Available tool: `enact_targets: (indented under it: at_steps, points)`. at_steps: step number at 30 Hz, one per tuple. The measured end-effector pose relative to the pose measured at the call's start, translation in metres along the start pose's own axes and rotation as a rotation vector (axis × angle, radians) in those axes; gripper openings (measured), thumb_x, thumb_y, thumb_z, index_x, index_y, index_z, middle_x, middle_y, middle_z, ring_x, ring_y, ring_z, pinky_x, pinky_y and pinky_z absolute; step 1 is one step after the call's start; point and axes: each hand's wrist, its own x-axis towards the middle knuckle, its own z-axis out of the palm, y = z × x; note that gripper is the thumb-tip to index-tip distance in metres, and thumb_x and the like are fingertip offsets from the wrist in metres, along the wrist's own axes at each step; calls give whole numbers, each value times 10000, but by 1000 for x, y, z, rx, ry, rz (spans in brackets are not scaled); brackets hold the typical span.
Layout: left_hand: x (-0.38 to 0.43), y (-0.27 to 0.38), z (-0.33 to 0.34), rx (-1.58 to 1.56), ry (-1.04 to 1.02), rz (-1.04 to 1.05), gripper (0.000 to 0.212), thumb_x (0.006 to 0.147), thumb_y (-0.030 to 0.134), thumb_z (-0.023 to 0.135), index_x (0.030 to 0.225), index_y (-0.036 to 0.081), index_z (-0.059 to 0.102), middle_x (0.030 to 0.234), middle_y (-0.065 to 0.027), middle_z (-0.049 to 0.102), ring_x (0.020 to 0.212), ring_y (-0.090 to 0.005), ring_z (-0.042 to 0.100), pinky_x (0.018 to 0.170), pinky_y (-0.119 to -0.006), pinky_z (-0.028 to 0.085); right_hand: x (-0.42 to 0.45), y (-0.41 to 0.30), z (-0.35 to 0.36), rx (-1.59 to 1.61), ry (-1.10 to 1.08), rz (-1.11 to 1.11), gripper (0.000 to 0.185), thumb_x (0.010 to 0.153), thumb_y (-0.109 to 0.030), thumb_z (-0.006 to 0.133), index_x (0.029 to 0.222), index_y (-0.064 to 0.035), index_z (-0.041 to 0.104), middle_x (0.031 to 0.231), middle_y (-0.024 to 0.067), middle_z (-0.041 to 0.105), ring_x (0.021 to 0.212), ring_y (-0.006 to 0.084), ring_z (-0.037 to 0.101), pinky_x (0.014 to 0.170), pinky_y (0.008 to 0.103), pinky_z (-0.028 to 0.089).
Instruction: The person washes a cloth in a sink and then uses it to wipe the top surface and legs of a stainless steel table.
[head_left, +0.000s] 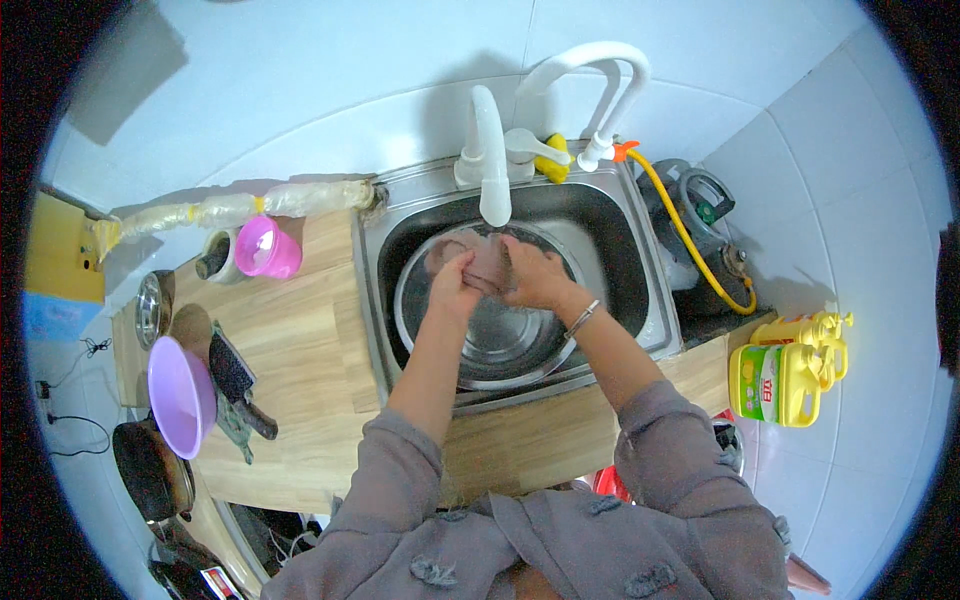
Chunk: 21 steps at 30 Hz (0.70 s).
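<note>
My left hand (454, 285) and my right hand (532, 274) hold a limp, pinkish-brown piece (484, 259) between them, possibly raw meat; its exact kind is unclear. Both are above a round metal basin (502, 337) that sits in the stainless steel sink (615, 225). Just beyond my hands, the white faucet's spout (495, 199) points down into the basin. The fingers of my left hand are partly hidden by the piece. A bracelet circles my right wrist.
On the wooden counter at left stand a pink cup (266, 249), a purple bowl (180, 397) and a cleaver (236, 375) on a cloth. A yellow sponge (553, 157) lies behind the sink. To the right are a gas cylinder (690, 199), a yellow hose (675, 217) and yellow jugs (772, 382).
</note>
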Motion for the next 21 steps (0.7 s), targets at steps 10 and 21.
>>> enact_targets:
  at_steps: [10, 21]
  points:
    - [0, 4, -40, 146, -94, -205, 503, 814, 466, 417, 1149, 91, 433, 1089, -116, 490, 1011, -302, 462, 874, -527, 328, 5, 19, 24, 147, 459, -347, 585, 568, -362, 725, 995, -20, 517, 955, 158, 571, 856, 342, 555, 769, 399, 437]
    - [-13, -23, -2, -264, -726, 46, 537, 794, 580, 365, 1092, 149, 481, 1072, -69, 539, 1011, -242, 502, 830, -400, 435, 33, 7, 39, 1172, 327, -49, 316, 726, -264, 612, 954, -46, 590, 924, 98, 599, 826, 199, 580, 755, 298, 434]
